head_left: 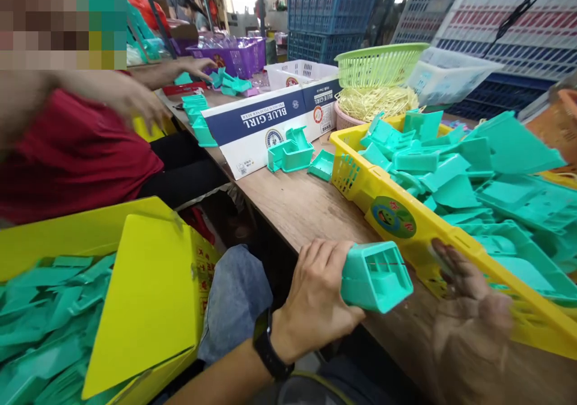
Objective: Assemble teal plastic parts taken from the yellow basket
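My left hand [316, 294], with a black watch on its wrist, is wrapped round a hollow teal plastic box [376, 277] above the table's front edge. The box's open end faces right, and a thin dark line crosses it. My right hand [473, 321] is blurred, its fingers apart with nothing visible in them, beside the near wall of the yellow basket [406, 231]. Teal plastic parts [451, 173] of mixed shapes are heaped in that basket. Further back on the table stand a joined teal piece [293, 152] and a small teal tray [321, 165].
At left, a yellow carton [139, 297] holds many teal parts. A white-and-blue cardboard panel [270, 122] divides the table [288, 204]. Behind are a green basket [383, 65], pale yellow strands [376, 103] and blue crates [333, 8]. A co-worker's blurred hands [135, 95] are at left.
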Tool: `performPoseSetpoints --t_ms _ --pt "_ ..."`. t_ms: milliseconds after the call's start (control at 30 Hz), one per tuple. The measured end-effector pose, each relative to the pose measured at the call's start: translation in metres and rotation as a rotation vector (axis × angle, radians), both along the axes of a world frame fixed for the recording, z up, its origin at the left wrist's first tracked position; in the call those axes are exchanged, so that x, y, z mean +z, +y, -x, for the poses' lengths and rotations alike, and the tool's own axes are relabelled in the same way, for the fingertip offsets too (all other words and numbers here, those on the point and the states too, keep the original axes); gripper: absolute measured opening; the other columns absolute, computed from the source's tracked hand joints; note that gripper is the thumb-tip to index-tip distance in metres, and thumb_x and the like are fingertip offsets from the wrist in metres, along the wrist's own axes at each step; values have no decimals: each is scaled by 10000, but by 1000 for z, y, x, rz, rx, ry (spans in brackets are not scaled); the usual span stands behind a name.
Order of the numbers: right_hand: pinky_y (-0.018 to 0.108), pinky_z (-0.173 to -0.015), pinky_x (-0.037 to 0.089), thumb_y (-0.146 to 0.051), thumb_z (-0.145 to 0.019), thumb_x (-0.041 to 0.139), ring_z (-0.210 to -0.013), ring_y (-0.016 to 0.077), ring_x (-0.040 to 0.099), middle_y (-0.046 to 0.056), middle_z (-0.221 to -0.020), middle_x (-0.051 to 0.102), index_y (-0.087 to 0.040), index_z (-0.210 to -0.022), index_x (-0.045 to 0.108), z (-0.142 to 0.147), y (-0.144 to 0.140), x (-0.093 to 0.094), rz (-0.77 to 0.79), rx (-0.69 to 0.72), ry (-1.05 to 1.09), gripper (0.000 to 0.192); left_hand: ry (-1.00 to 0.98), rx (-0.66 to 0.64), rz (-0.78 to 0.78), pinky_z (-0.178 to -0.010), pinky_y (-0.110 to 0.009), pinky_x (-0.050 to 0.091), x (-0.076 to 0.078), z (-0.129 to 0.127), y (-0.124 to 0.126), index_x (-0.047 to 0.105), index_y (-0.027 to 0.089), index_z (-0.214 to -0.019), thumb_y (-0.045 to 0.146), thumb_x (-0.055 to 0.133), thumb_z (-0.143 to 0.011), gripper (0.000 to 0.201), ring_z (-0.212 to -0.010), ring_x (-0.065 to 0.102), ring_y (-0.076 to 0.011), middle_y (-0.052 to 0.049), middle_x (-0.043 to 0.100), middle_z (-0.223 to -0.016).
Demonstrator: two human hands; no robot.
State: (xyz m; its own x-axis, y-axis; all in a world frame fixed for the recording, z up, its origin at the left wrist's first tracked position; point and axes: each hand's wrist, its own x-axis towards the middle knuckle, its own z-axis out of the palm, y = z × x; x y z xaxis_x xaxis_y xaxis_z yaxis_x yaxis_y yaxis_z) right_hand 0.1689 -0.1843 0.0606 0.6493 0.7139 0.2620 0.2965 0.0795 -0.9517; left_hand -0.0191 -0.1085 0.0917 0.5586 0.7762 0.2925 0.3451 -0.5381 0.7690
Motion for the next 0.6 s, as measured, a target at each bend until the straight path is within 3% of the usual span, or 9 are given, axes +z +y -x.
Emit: performPoseSetpoints --t_ms 67,133,233,300,367,467,600 --pt "734 -1293 237 -801 -1030 299 -1532 419 439 136 -1623 533 -255 -1601 467 -2 -4 1 38 54 -285 808 185 -40 -25 -979 -620 540 6 0 1 595 112 -1324 306 879 -713 701 -1109 643 -390 -150 706 -1209" --pt "689 -1247 313 -843 -1017 224 -1516 423 453 148 -1641 509 -251 -1635 424 6 -3 7 58 108 -503 878 269 -73 -6 -1001 -630 524 8 -3 -1 583 112 -1317 388 861 -771 673 -1126 633 -384 -146 697 -1209" --pt "471 -1149 443 -748 -1077 248 -1417 312 562 126 -1512 619 -234 -1560 510 23 5 14 -22 241 -707 753 264 -78 2 -1012 -623 521 3 -8 -7 537 122 -1377 363 809 -810 673 -1137 627 -368 -140 690 -1237" --pt "358 -1052 480 -596 -1127 340 -1261 231 644 92 -1307 706 -213 -1395 610 28 10 15 -65 275 -761 540 175 -39 20 -1021 -621 527 -8 -11 -11 503 137 -1409 313 811 -766 735 -1148 626 -364 -139 683 -1266" --pt "326 -989 483 -486 -1134 373 -1148 204 662 68 -1173 712 -208 -1245 643 28 11 14 -82 217 -719 403 45 2 50 -1114 -653 496 -22 -12 -14 494 157 -1399 280 841 -707 784 -1245 608 -380 -147 663 -1329" --pt "317 -912 472 -466 -1132 341 -1073 197 653 54 -1133 697 -218 -1179 643 23 7 16 -40 133 -599 394 -160 -42 64 -1209 -617 478 -38 -12 -17 481 164 -1409 234 861 -688 818 -1356 585 -365 -162 625 -1407" --pt "307 -978 463 -524 -1137 343 -1118 199 654 86 -1177 709 -172 -1245 632 17 3 31 -2 277 -806 468 -218 -93 76 -946 -502 636 -36 -10 -16 582 117 -1284 247 882 -716 655 -1090 676 -323 -139 679 -1195"
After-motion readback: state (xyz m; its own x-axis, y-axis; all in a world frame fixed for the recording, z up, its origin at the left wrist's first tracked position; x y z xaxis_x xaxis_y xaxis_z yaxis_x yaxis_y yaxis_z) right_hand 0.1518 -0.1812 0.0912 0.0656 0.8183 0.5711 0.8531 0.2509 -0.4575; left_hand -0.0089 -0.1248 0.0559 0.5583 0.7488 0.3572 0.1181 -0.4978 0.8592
